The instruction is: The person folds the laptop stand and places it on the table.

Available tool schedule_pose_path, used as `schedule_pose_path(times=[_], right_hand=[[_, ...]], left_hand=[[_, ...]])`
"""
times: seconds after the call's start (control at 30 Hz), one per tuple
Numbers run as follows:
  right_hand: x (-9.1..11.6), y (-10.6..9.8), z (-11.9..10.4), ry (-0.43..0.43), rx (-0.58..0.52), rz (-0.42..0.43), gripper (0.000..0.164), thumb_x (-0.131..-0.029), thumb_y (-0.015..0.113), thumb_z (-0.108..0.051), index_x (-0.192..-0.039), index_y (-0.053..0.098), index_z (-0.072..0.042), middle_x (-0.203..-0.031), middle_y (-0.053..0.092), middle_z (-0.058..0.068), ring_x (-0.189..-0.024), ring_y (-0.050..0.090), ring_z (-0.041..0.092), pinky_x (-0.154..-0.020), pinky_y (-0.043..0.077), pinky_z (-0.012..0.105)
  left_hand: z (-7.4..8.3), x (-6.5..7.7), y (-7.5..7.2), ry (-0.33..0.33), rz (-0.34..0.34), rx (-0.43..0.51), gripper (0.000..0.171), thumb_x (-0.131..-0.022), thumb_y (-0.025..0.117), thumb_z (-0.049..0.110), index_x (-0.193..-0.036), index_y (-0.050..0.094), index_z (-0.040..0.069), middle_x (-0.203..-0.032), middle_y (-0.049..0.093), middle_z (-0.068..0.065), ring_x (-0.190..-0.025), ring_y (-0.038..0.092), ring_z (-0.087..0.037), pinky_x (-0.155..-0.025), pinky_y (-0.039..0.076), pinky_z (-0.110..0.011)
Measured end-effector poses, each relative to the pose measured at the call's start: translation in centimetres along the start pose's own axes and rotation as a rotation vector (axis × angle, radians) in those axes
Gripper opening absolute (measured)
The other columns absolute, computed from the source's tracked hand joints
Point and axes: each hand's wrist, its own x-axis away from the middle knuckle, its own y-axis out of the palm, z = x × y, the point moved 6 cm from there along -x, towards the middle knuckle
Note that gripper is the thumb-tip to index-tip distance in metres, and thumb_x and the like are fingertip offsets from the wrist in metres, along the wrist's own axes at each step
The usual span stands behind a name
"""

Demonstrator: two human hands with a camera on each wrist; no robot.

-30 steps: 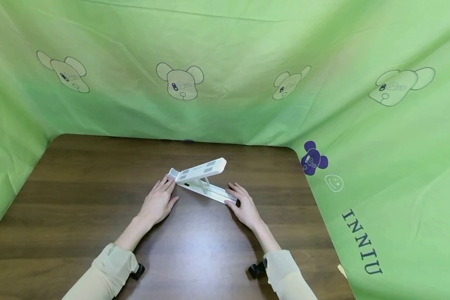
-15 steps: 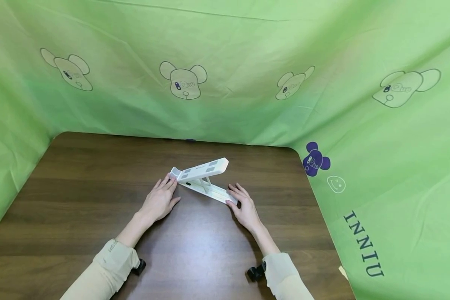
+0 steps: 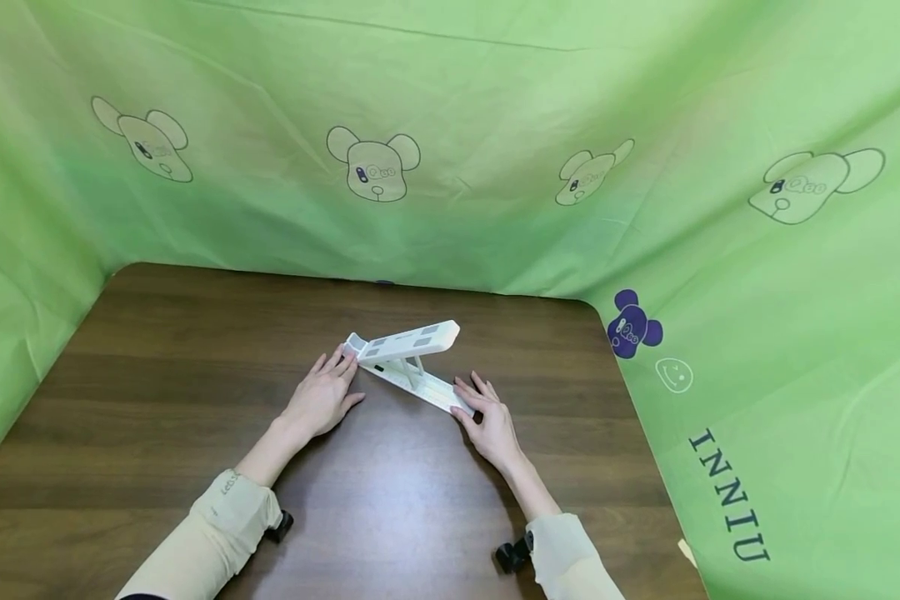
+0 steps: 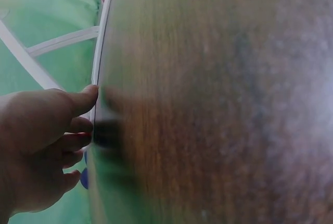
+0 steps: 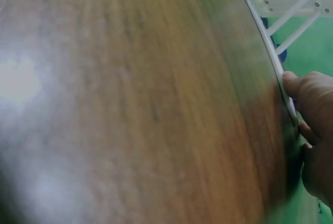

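A white folding laptop stand (image 3: 414, 340) sits on the brown wooden table, its upper panel with grey pads tilted up to the right on slim struts. Its flat base (image 3: 427, 388) runs down toward the right. At the hinge end on the left, my left hand (image 3: 317, 402) rests with straight fingers touching the stand, thumb spread away. My right hand (image 3: 495, 432) holds the base's right end between thumb and fingers. In the right wrist view, the right thumb (image 5: 292, 82) lies at the base's near edge and the fingers are partly hidden behind it.
The wooden table (image 3: 195, 375) reaches back to a green printed curtain (image 3: 465, 167), which also hangs along both sides. A black wrist camera (image 3: 512, 553) sits at the right cuff and another (image 3: 279, 527) at the left.
Both hands keep their places on the laptop stand, which holds the same tilt. The whole head view has shifted slightly.
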Motion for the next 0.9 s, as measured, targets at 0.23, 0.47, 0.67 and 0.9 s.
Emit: schedule_pose_path(times=[0.23, 0.47, 0.67, 0.9], right_hand=[[0.6, 0.3, 0.0, -0.042, 0.037, 0.031, 0.041, -0.092, 0.083, -0.003, -0.13, 0.075, 0.011, -0.138, 0.075, 0.024, -0.143, 0.06, 0.054, -0.124, 0.039, 0.072], [0.9, 0.7, -0.8, -0.021, 0.073, 0.014, 0.04, -0.094, 0.084, -0.005, -0.131, 0.075, 0.01, -0.141, 0.074, 0.022, -0.144, 0.061, 0.05, -0.126, 0.039, 0.069], [1.1, 1.0, -1.1, -0.01, 0.099, 0.016, 0.041, -0.094, 0.084, -0.008, -0.131, 0.075, 0.009, -0.142, 0.073, 0.022, -0.145, 0.061, 0.048, -0.127, 0.04, 0.067], [1.4, 1.3, -1.6, -0.029, 0.125, -0.01, 0.048, -0.095, 0.085, -0.014, -0.136, 0.073, 0.008, -0.144, 0.071, 0.023, -0.147, 0.059, 0.048, -0.129, 0.038, 0.066]], left_hand=[[-0.1, -0.6, 0.1, 0.013, -0.001, 0.006, 0.066, -0.108, 0.069, 0.03, -0.153, 0.053, -0.015, -0.164, 0.052, -0.03, -0.162, 0.039, -0.047, -0.134, 0.034, -0.064], [-0.4, -0.8, 0.0, 0.01, -0.014, 0.016, 0.065, -0.109, 0.067, 0.03, -0.154, 0.052, -0.015, -0.166, 0.049, -0.03, -0.164, 0.037, -0.047, -0.135, 0.032, -0.064], [-0.6, -1.1, 0.0, -0.001, -0.028, 0.015, 0.067, -0.111, 0.065, 0.033, -0.157, 0.049, -0.013, -0.168, 0.046, -0.029, -0.165, 0.035, -0.046, -0.136, 0.029, -0.064], [-0.7, -1.7, 0.1, -0.02, -0.049, 0.028, 0.071, -0.112, 0.062, 0.037, -0.161, 0.044, -0.012, -0.172, 0.041, -0.029, -0.167, 0.03, -0.045, -0.138, 0.026, -0.063]])
